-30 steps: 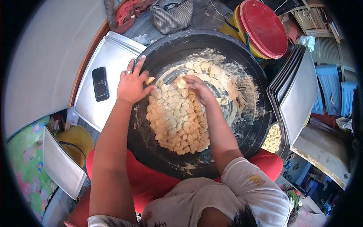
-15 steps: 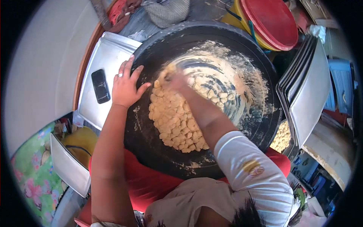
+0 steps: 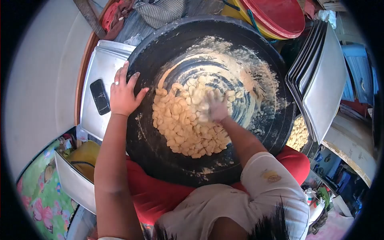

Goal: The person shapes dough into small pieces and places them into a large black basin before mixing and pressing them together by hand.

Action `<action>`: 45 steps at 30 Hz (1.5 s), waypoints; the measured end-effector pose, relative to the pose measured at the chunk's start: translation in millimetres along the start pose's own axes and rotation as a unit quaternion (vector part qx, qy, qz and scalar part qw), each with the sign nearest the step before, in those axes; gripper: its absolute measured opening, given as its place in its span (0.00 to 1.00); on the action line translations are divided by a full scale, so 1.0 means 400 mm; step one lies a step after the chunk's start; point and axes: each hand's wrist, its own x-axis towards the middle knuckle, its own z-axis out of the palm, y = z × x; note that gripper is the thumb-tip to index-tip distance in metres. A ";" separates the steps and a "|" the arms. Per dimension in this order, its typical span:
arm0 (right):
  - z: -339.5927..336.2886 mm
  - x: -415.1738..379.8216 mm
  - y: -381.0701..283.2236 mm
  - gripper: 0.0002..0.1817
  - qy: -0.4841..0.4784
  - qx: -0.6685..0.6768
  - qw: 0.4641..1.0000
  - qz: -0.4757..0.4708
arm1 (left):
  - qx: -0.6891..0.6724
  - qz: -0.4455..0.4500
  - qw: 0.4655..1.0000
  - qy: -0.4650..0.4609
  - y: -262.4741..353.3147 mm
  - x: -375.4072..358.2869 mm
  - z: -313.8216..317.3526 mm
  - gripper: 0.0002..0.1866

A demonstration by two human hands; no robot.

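Observation:
A wide, round black tub (image 3: 176, 170) sits in front of me, between my red-clad legs. Pale, flour-dusted dough pieces (image 3: 180, 128) lie heaped across its left and middle, and flour (image 3: 236, 66) is smeared in curved streaks over the far and right side. My left hand (image 3: 125, 94) rests with spread fingers on the tub's left rim and wears a ring. Over the right part of the heap, my right hand (image 3: 217, 107) is blurred by motion; its fingers look spread and touch the dough pieces, with nothing visibly gripped.
Left of the tub, a black phone (image 3: 100, 97) lies on metal trays (image 3: 90, 116). A stack of trays (image 3: 324, 84) leans at the right, beside more pale pieces (image 3: 298, 134). Red and yellow basins (image 3: 276, 16) stand at the back right. A yellow container (image 3: 86, 154) is at lower left.
My right hand has swept from the far left edge of the heap towards the right and nearer me, spreading some dough pieces. My left hand stays on the rim. The view has shifted slightly.

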 end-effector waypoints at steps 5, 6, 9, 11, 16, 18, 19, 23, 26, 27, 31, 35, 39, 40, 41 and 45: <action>-0.122 0.177 0.035 0.42 0.048 0.220 0.952 0.209 | -0.002 -0.005 1.000 -0.008 0.002 0.000 -0.002 0.27; -0.099 0.217 -0.016 0.41 0.032 0.250 0.957 0.146 | -0.001 -0.005 1.000 -0.007 0.002 0.000 -0.002 0.26; -0.039 0.250 -0.265 0.39 0.037 0.234 0.952 -0.192 | 0.001 -0.005 1.000 -0.014 0.006 0.003 -0.012 0.25; -0.155 0.068 -0.403 0.35 -0.018 0.134 0.974 -0.184 | 0.003 0.003 1.000 -0.021 0.011 0.007 -0.018 0.24; 0.257 -0.135 -0.408 0.31 0.111 0.139 0.887 -0.426 | -0.002 0.006 1.000 -0.016 0.009 0.008 -0.019 0.24; 0.072 -0.134 -0.241 0.33 -0.179 0.193 0.922 -0.284 | -0.006 -0.003 1.000 -0.017 0.006 0.000 -0.016 0.24; 0.041 -0.133 -0.174 0.35 -0.126 0.123 0.951 -0.255 | -0.013 -0.001 1.000 -0.011 0.001 0.001 -0.012 0.24; 0.009 -0.140 0.016 0.41 0.075 0.106 0.992 -0.003 | -0.024 -0.008 1.000 -0.010 -0.002 0.001 -0.009 0.22; 0.004 -0.111 0.124 0.43 0.215 0.228 0.938 0.148 | -0.027 -0.014 0.999 -0.016 0.000 0.001 -0.013 0.21; 0.010 -0.078 0.148 0.43 0.214 0.229 0.938 0.146 | -0.024 -0.016 0.999 -0.017 0.001 0.001 -0.015 0.21; -0.030 0.013 0.053 0.47 0.115 0.384 0.846 0.351 | -0.010 -0.006 1.000 -0.013 0.005 -0.003 -0.017 0.20; -0.114 -0.043 -0.208 0.52 -0.124 0.284 0.940 0.142 | -0.005 -0.005 1.000 -0.009 0.007 0.002 -0.017 0.19; -0.139 -0.083 -0.118 0.47 -0.174 0.406 0.863 -0.244 | -0.011 -0.009 1.000 -0.016 0.009 0.008 -0.025 0.20; -0.179 -0.061 -0.080 0.42 -0.133 0.516 0.842 -0.087 | -0.021 -0.006 1.000 -0.012 0.008 0.008 -0.024 0.20; -0.227 -0.014 -0.028 0.38 -0.088 0.605 0.788 0.073 | -0.031 -0.006 0.999 -0.009 0.005 0.002 -0.021 0.20; -0.107 0.267 0.236 0.23 0.326 0.620 0.669 0.250 | -0.030 -0.018 0.999 -0.009 -0.006 -0.001 -0.004 0.20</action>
